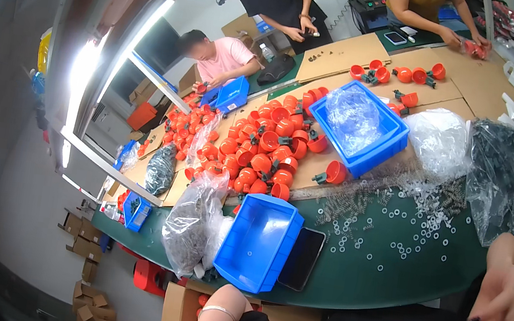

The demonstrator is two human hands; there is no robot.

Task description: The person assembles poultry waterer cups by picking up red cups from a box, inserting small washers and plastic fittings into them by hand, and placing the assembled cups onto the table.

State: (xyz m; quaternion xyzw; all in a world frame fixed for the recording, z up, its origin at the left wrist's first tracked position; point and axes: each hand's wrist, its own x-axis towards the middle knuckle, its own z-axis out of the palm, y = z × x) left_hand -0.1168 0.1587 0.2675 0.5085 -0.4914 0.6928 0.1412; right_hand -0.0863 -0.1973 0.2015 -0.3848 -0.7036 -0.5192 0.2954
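Observation:
My right hand point(500, 306) hangs at the far right, below the table edge and next to a clear bag of dark green parts point(498, 175). Its palm shows, the fingers are loosely bent and apart, and nothing is plainly held; small dark spots show at the fingertips. Of my left hand point(229, 298) only the wrist end with a thin bangle shows at the front edge; its fingers are hidden. Just above it stands a blue bin point(262, 240), bare but for one small white ring. A dark phone point(302, 259) lies against the bin's right side.
White rings point(396, 247) and small springs point(355, 207) lie scattered on the green tabletop point(357, 286). Red cups with dark fittings point(269, 141) form a large heap. Beyond are a blue bin with plastic film point(369, 160), a white bag point(441, 137) and three co-workers.

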